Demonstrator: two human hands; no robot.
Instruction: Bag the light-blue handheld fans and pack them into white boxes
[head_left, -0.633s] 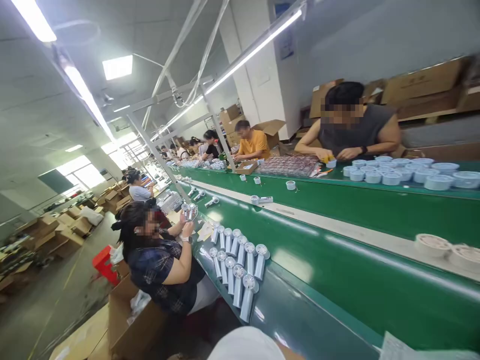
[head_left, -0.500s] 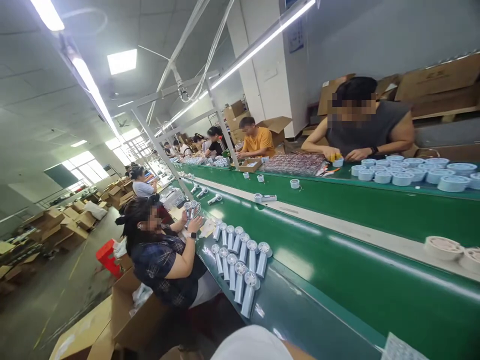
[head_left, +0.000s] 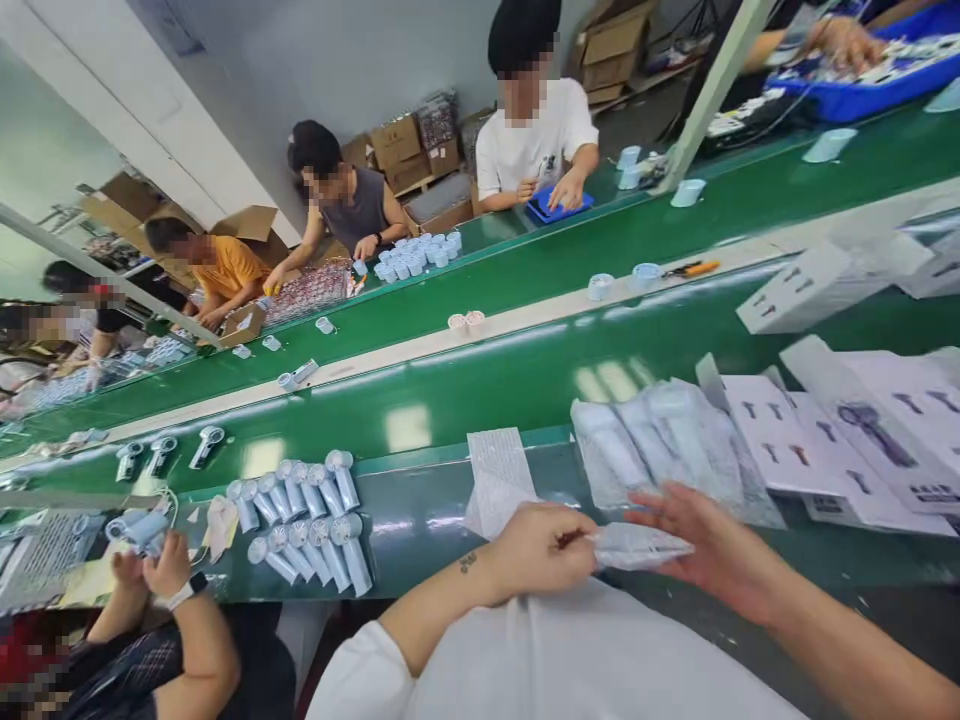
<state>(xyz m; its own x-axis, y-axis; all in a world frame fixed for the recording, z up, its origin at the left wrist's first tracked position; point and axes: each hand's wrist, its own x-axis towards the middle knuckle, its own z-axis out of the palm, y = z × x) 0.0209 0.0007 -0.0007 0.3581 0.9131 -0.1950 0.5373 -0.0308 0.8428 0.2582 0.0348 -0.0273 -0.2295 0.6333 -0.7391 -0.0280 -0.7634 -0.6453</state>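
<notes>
**Clear plastic bag (head_left: pixel 641 546) held up over the green worktop (head_left: pixel 525 395)**

Big change against the pictures just before: view swung away from the long line and down to the person's own two hands, both now in sight for the first time, and with them the close work on the near side of the belt.

Left hand (head_left: pixel 544 548) closed in a firm grip on one end of the bag. Right hand (head_left: pixel 712 540) with its grip wide apart and spread open, just beside the free tip of the bag; any contact impossible to tell from this angle. The bag itself between the two hands, in front of a white shirt (head_left: pixel 570 640) and just above the worktop edge, its contents not clear through the plastic.

Just beyond the hands, a heap of similar bags (head_left: pixel 660 450) with pale blue shapes inside, and on the right, flat white printed boxes (head_left: pixel 825 440). To the left, a printed paper sheet (head_left: pixel 499 480). Further left, rows of pale blue handheld fans (head_left: pixel 300 520), close to a co-worker's hand (head_left: pixel 169 570) with a white watch — not one of the person's own.
</notes>
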